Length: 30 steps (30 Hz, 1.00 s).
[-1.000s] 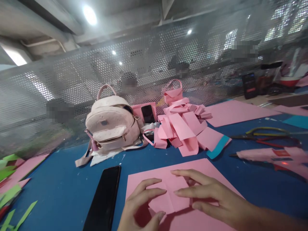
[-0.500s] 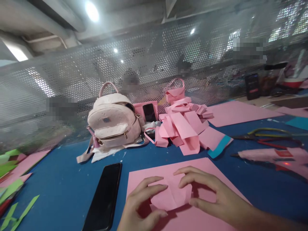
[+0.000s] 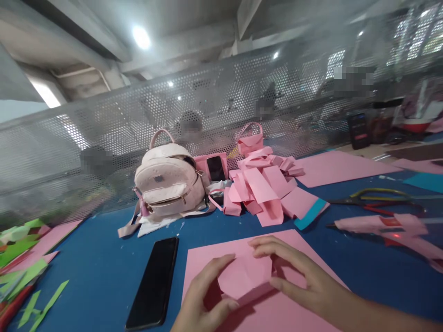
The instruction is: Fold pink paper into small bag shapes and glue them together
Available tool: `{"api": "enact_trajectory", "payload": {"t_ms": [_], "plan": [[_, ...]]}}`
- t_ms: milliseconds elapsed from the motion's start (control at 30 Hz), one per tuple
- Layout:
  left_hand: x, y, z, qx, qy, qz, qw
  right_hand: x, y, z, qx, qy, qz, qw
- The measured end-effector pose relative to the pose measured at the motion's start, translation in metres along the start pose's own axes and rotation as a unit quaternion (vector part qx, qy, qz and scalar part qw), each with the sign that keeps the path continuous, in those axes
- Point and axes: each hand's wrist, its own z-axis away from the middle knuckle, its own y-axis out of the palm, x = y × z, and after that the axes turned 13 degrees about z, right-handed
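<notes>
A small folded piece of pink paper (image 3: 245, 275) is held between my two hands, just over a larger pink sheet (image 3: 287, 318) on the blue table. My left hand (image 3: 209, 293) grips its left side, thumb at the near edge and fingers at the far edge. On the right side, my right hand (image 3: 294, 267) holds it the same way, fingertips on the far corner and thumb on the near one. A crease runs across the paper, and its near edge is bent downward. A black smartphone (image 3: 152, 283) lies left of the sheet.
Behind stand a cream backpack (image 3: 171, 180) and a heap of pink paper pieces (image 3: 263, 184) with a small paper bag (image 3: 251, 144). To the right lie scissors (image 3: 377, 198) and a pink glue gun (image 3: 380, 226). Green paper strips (image 3: 48, 304) lie at left. A perforated metal screen (image 3: 221, 92) rises beyond.
The pink paper has tilted slightly, so its bent near edge shows more. Both hands keep their hold on it, the left fingers drawn closer together. The view has shifted a little.
</notes>
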Motion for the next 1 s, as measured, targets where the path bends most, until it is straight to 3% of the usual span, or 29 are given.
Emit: {"api": "enact_trajectory", "payload": {"t_ms": [267, 367, 500, 733, 867, 1000], "plan": [[-0.036, 0.002, -0.005, 0.074, 0.053, -0.029, 0.995, 0.012, -0.001, 0.004, -0.035, -0.090, 0.015, 0.995], [-0.043, 0.001, -0.008, 0.052, 0.029, -0.051, 0.997, 0.014, -0.002, 0.007, -0.056, -0.113, 0.033, 0.991], [-0.046, 0.002, -0.019, 0.029, 0.071, -0.092, 0.993, 0.017, -0.004, 0.013, -0.075, -0.150, 0.045, 0.985], [-0.070, 0.013, -0.039, 0.043, 0.078, -0.097, 0.991, 0.021, -0.001, 0.021, 0.001, -0.319, 0.169, 0.932], [-0.082, 0.026, -0.044, 0.119, 0.067, -0.204, 0.969, 0.024, -0.001, 0.021, 0.010, -0.335, 0.204, 0.920], [-0.084, 0.036, -0.052, 0.122, 0.054, -0.284, 0.949, 0.026, -0.003, 0.020, 0.013, -0.319, 0.199, 0.926]]}}
